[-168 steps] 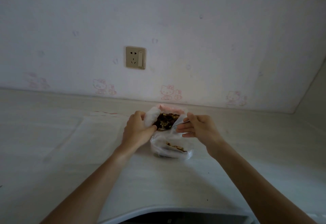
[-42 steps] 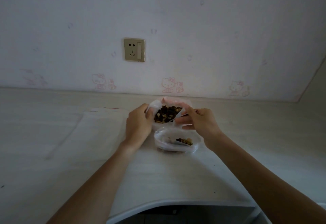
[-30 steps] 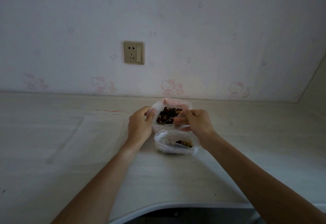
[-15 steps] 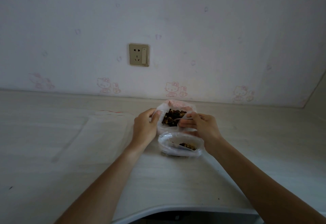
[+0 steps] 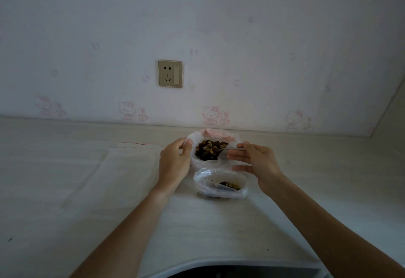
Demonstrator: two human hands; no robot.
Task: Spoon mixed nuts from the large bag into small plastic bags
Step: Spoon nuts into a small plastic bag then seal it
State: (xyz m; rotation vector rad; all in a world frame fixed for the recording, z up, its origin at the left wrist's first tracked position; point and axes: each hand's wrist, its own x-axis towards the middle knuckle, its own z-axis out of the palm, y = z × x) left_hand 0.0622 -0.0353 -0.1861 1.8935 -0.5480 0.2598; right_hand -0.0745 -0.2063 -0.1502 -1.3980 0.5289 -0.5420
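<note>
No readable text shows; the wallpaper (image 5: pixel 219 25) bears only faint pink cartoon cats, seemingly without lettering.

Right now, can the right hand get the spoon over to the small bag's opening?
Probably yes. The right hand holds the spoon in the large bag, and the small bag sits just in front, mouth open upward, with nothing between. The left hand is off to the side.

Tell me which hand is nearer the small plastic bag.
Right. The right hand holds the spoon with its lower fingers just above the small plastic bag. The left hand grips the large bag rim, up to the left.
</note>
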